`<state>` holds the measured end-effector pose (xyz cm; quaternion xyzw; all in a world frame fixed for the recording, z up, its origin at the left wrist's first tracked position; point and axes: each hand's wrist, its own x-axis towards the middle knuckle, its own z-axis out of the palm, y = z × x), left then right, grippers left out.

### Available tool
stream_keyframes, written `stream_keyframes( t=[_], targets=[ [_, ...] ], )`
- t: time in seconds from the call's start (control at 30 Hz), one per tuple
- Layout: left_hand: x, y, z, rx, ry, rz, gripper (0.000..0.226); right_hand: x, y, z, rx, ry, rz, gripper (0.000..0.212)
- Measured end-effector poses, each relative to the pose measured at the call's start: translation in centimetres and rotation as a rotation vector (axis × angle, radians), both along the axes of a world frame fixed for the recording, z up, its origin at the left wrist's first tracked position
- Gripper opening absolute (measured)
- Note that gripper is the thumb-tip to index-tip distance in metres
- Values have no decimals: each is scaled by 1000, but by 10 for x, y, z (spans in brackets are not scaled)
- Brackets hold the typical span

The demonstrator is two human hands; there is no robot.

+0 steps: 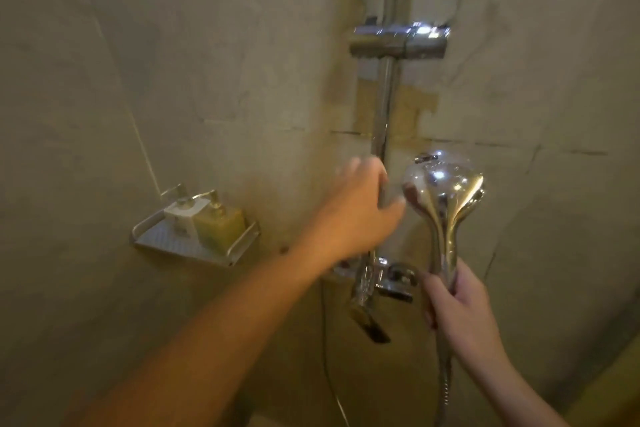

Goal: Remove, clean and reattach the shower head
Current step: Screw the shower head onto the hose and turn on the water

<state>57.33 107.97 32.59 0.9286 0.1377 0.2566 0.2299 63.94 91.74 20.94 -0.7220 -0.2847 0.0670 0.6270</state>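
Note:
The chrome shower head (445,184) stands upright off its holder, its round back toward me. My right hand (453,302) grips its handle near the bottom, where the metal hose (445,381) hangs down. My left hand (353,211) reaches in front of the vertical chrome rail (382,114), fingers spread and blurred, thumb tip close to the head's left edge; I cannot tell whether it touches. The slider holder (398,40) sits higher on the rail with nothing in it.
A chrome mixer tap (381,284) is mounted low on the tiled wall. A metal corner shelf (156,243) at the left carries a white bottle (180,215) and a yellow bottle (218,225). Beige tiled walls surround the corner.

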Motion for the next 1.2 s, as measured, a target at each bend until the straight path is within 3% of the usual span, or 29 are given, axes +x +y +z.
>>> stream_keyframes(
  t=[0.13,0.2,0.43,0.8,0.97,1.2],
  targets=[
    [17,18,68,281,-507,100,43,26,-1,58,64,-128,-13,27],
    [26,24,90,346,-593,109,56,39,0,89,99,-201,-19,29],
    [73,40,106,574,-165,174,95,73,13,217,320,-388,-4,37],
    [84,39,94,641,-223,280,93,94,75,335,452,-584,-37,40],
    [83,40,94,626,-229,261,91,99,102,347,466,-670,-96,45],
    [83,39,92,610,-231,257,93,93,125,331,493,-647,-171,48]
  ],
)
